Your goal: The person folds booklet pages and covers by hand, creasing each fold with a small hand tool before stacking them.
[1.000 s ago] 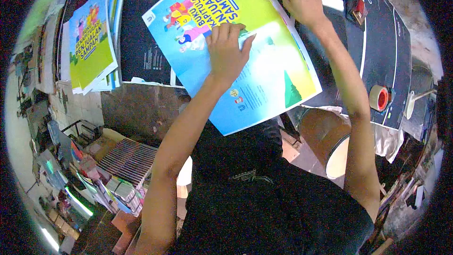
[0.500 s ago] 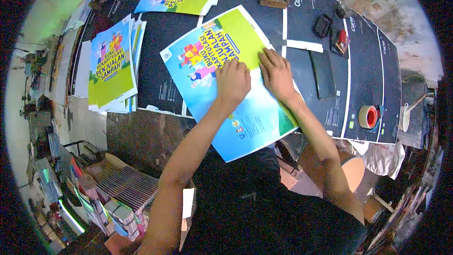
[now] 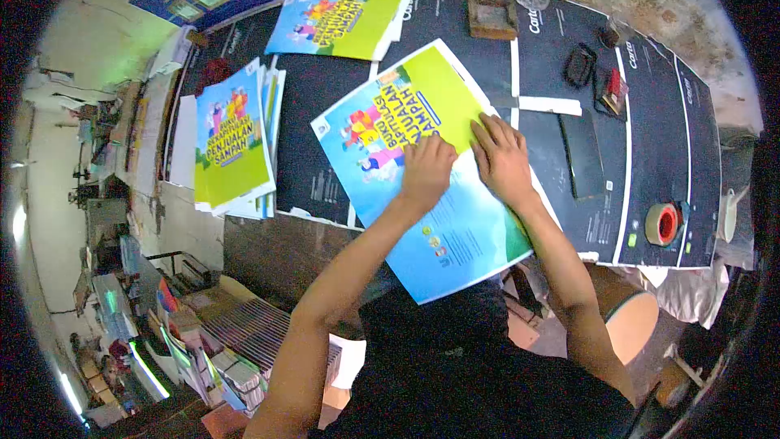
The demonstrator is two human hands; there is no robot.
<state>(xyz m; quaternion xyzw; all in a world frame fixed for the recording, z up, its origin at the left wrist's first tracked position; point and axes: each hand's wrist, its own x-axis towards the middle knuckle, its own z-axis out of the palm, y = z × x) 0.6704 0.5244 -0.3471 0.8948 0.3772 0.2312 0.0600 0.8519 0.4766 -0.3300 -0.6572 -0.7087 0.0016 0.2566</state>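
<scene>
A large printed cover sheet (image 3: pixel 455 228) lies open and slanted at the table's near edge, a green and blue illustrated front on its upper part and a mostly blue back below. My left hand (image 3: pixel 428 171) rests on its middle with the fingers curled in; whatever is under them, if anything, is hidden. Close to its right, my right hand (image 3: pixel 504 164) lies on the sheet near the right edge, fingers stretched out and slightly bent. Matching printed covers form a stack (image 3: pixel 236 142) at the left and another pile (image 3: pixel 337 23) at the back.
The black-covered table (image 3: pixel 561 228) carries a wooden frame (image 3: pixel 491 18), a dark phone-like slab (image 3: pixel 582 154), small black and red items (image 3: pixel 611 91) and a tape roll (image 3: pixel 661 223). A round stool (image 3: pixel 634 327) stands below right. Papers and books (image 3: pixel 236 374) fill the lower left.
The whole view has shifted, so everything appears lower and further right. Both hands keep nearly the same places on the sheet.
</scene>
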